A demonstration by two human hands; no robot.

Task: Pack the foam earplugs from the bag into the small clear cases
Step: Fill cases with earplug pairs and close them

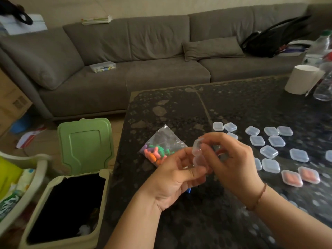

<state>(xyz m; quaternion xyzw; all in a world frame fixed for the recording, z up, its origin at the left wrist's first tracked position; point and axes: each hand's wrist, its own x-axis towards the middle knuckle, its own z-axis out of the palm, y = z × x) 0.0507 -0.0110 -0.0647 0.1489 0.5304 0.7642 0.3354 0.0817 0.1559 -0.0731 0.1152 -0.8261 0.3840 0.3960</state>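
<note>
Dark speckled coffee table filling the right half, grey sofa behind its far edge, open green-lidded bin on the floor just off its left edge. Toward the table's left edge, a clear plastic bag lying flat, mouth end hidden behind the hands, packed with foam earplugs in green, purple, orange and pink. Across the middle and out to the right edge, a loose scatter of small clear cases, lids down and seemingly empty; nearer the front right, two filled cases side by side with orange plugs showing through. Far right corner: white paper roll and clear bottles.

Above the table, between bag and scatter, one clear case held in the air. Left hand curled under it, fingers cradling its lower part. Right hand curled over the top, fingertips pinching the upper edge, apparently prying or pressing the lid; blurred, so hinge position unclear.

Risks, as judged: lid snapping free suddenly and the light case flipping out of the pinch, possibly over the left edge toward the bin; springy plugs bulging and stopping the lid from latching.
</note>
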